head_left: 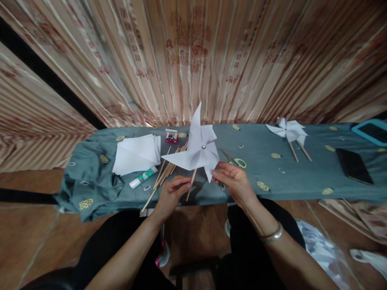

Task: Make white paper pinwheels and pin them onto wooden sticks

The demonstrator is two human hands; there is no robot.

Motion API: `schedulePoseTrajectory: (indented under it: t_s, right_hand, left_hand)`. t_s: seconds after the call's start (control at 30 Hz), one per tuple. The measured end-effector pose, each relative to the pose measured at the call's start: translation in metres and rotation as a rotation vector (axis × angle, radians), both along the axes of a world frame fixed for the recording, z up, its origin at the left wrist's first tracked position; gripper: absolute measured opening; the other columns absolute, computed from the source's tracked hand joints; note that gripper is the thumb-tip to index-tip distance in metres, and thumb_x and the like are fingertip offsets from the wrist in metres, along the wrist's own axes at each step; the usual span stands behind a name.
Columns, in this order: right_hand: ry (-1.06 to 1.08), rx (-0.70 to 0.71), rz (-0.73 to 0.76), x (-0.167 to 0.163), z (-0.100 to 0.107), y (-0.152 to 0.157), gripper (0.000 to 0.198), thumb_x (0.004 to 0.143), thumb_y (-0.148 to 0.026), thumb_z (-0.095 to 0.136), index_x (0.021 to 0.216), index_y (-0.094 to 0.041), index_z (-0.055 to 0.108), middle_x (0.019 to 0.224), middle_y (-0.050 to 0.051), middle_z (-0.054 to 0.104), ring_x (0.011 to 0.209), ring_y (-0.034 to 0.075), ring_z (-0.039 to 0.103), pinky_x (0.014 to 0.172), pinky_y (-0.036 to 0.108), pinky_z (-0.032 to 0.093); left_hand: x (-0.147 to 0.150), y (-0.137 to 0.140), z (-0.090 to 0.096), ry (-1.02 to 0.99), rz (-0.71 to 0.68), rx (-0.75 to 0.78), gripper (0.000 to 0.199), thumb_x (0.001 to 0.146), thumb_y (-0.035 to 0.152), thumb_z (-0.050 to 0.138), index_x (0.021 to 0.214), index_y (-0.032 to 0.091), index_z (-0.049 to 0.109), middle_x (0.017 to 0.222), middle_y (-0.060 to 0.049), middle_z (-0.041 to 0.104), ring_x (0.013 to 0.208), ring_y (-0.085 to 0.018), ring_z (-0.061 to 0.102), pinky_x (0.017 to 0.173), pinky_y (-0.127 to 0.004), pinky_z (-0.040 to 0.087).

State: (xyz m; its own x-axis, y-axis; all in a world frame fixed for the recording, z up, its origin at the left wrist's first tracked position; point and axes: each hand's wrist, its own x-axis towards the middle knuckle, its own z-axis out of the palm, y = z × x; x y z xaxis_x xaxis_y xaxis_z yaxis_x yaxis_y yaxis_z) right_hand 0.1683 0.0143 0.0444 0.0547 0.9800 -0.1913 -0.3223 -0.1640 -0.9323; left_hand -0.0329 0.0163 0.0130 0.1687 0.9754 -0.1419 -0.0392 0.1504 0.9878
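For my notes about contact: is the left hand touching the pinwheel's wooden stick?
Touching: the head view shows the left hand pinching the wooden stick in its fingertips.

Lettering stays too small or blurred to read. Left of the left hand (173,192), a glue stick (143,177) wears a green label with pale, illegible marks and a small red patch. Beyond that hand, a small red box (171,139) bears faint pale marks, equally unclear. Small pale-edged rectangles with dark, indistinct marks dot the desk's green cloth (256,139), one just beside the right hand (232,179). Beyond both hands, reddish blocks resembling characters run in columns down the curtain (220,44), undecipherable.
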Motion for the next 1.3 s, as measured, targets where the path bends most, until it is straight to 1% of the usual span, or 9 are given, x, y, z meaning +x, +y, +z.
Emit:
schedulePoseTrajectory:
  t_s: [0.2, 0.33, 0.43, 0.5, 0.63, 0.73, 0.83, 1.0, 1.3]
  right_hand:
    - [-0.089, 0.049, 0.269, -0.007, 0.003, -0.008, 0.029, 0.066, -0.043, 0.083, 0.080, -0.020, 0.073, 0.072, 0.003, 0.076, 0.064, 0.014, 0.069, 0.056, 0.024, 0.050]
    - [-0.188, 0.089, 0.366, -0.002, 0.007, -0.012, 0.031, 0.071, -0.049, 0.077, 0.083, -0.021, 0.075, 0.069, 0.003, 0.076, 0.056, 0.013, 0.066, 0.052, 0.024, 0.050]
    - [-0.264, 0.146, 0.258, 0.013, 0.010, -0.009, 0.029, 0.072, -0.049, 0.076, 0.075, -0.021, 0.075, 0.057, 0.000, 0.070, 0.047, 0.011, 0.058, 0.047, 0.024, 0.048]
    - [-0.299, 0.180, 0.064, 0.026, 0.010, -0.004, 0.028, 0.072, -0.049, 0.076, 0.074, -0.021, 0.074, 0.054, 0.000, 0.067, 0.045, 0.011, 0.056, 0.045, 0.024, 0.046]
    - [-0.341, 0.251, -0.276, 0.045, 0.002, 0.009, 0.028, 0.066, -0.042, 0.082, 0.086, -0.023, 0.074, 0.077, 0.003, 0.075, 0.069, 0.016, 0.067, 0.065, 0.030, 0.055]
    - [-0.361, 0.292, -0.248, 0.046, -0.006, 0.015, 0.045, 0.063, -0.040, 0.085, 0.103, -0.026, 0.071, 0.106, 0.006, 0.075, 0.093, 0.020, 0.069, 0.087, 0.038, 0.054]
    - [-0.344, 0.294, -0.156, 0.042, -0.011, 0.019, 0.051, 0.065, -0.042, 0.083, 0.111, -0.028, 0.068, 0.113, 0.007, 0.073, 0.100, 0.021, 0.067, 0.091, 0.040, 0.052]
    - [-0.289, 0.246, -0.123, 0.039, -0.014, 0.024, 0.047, 0.063, -0.041, 0.083, 0.106, -0.028, 0.069, 0.099, 0.002, 0.074, 0.086, 0.017, 0.068, 0.086, 0.036, 0.053]
    - [-0.216, 0.146, -0.086, 0.032, -0.007, 0.015, 0.041, 0.060, -0.040, 0.084, 0.096, -0.024, 0.073, 0.076, -0.001, 0.075, 0.070, 0.017, 0.067, 0.073, 0.031, 0.053]
  left_hand:
    - [0.001, -0.001, -0.003, 0.005, -0.030, 0.037, 0.020, 0.068, 0.034, 0.079, 0.081, 0.019, 0.080, 0.084, -0.005, 0.072, 0.083, -0.019, 0.063, 0.079, -0.029, 0.049]
    - [0.001, -0.002, -0.002, 0.004, -0.024, 0.014, 0.022, 0.068, 0.035, 0.079, 0.084, 0.020, 0.080, 0.088, -0.006, 0.074, 0.087, -0.021, 0.065, 0.084, -0.032, 0.050]
    - [0.000, -0.002, -0.001, 0.010, -0.008, -0.001, 0.022, 0.066, 0.037, 0.080, 0.081, 0.021, 0.080, 0.089, -0.006, 0.076, 0.088, -0.022, 0.066, 0.085, -0.033, 0.051]
    - [0.000, -0.002, -0.002, 0.003, 0.009, -0.022, 0.023, 0.064, 0.037, 0.081, 0.080, 0.021, 0.080, 0.088, -0.006, 0.076, 0.086, -0.022, 0.066, 0.084, -0.033, 0.051]
    - [0.002, -0.003, -0.002, -0.029, 0.011, -0.077, 0.026, 0.061, 0.035, 0.083, 0.083, 0.020, 0.081, 0.087, -0.006, 0.076, 0.085, -0.021, 0.066, 0.085, -0.033, 0.051]
    - [0.003, -0.004, 0.000, -0.045, -0.040, -0.067, 0.026, 0.062, 0.036, 0.083, 0.083, 0.021, 0.081, 0.090, -0.006, 0.076, 0.087, -0.021, 0.067, 0.087, -0.034, 0.050]
    - [0.004, -0.006, 0.002, -0.026, -0.080, -0.054, 0.025, 0.065, 0.037, 0.081, 0.084, 0.020, 0.081, 0.091, -0.007, 0.076, 0.088, -0.022, 0.067, 0.088, -0.035, 0.049]
    - [0.003, -0.008, 0.002, -0.017, -0.101, -0.091, 0.024, 0.065, 0.036, 0.081, 0.083, 0.020, 0.080, 0.086, -0.006, 0.077, 0.085, -0.022, 0.067, 0.086, -0.034, 0.050]
    - [0.001, -0.004, 0.000, 0.010, -0.097, 0.009, 0.018, 0.069, 0.032, 0.078, 0.082, 0.021, 0.080, 0.084, -0.005, 0.070, 0.082, -0.018, 0.062, 0.077, -0.028, 0.047]
